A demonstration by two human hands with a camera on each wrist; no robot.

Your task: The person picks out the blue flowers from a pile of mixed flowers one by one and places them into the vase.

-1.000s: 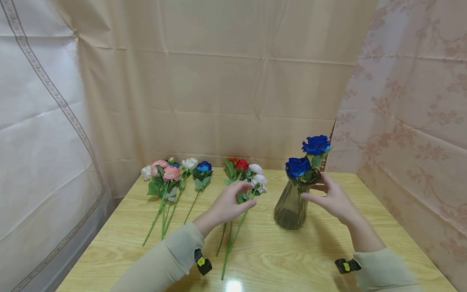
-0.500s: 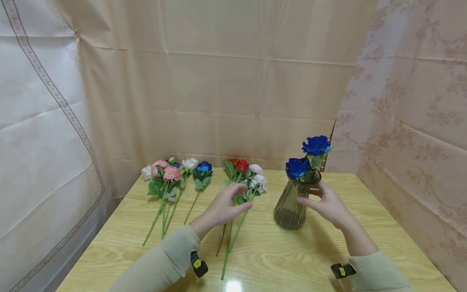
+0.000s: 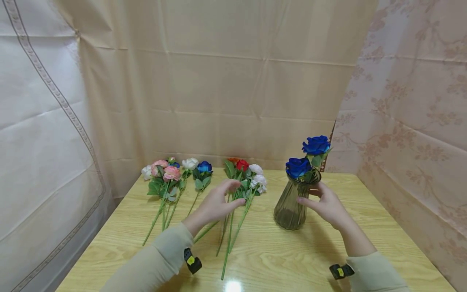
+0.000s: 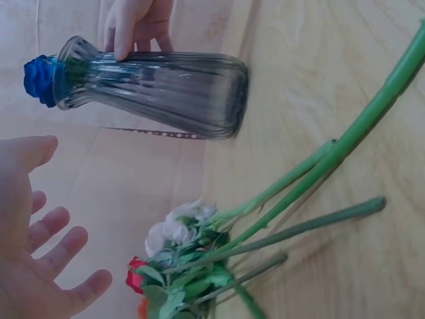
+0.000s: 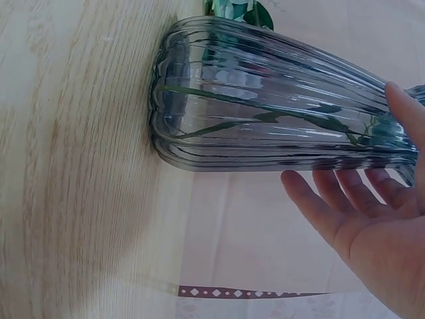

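- left hand (image 3: 215, 204): spread, holding nothing; has drawn leftward from the vase (image 3: 290, 211), now near the red-and-white bunch (image 3: 242, 165)
- right hand (image 3: 330, 207): spread, moved slightly inward beside the vase; firmness of contact cannot be told
- vase: upright on the table (image 3: 270, 263), unmoved, holding 2 blue roses (image 3: 299, 167)
- finding: arrangement unaltered, judged incomplete; red-and-white bunch still lies outside

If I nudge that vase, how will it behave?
The vase looks like tinted glass, so probably fragile. With a broad base, it should resist tipping, though the blue roses sticking up above may make it slightly top-heavy.
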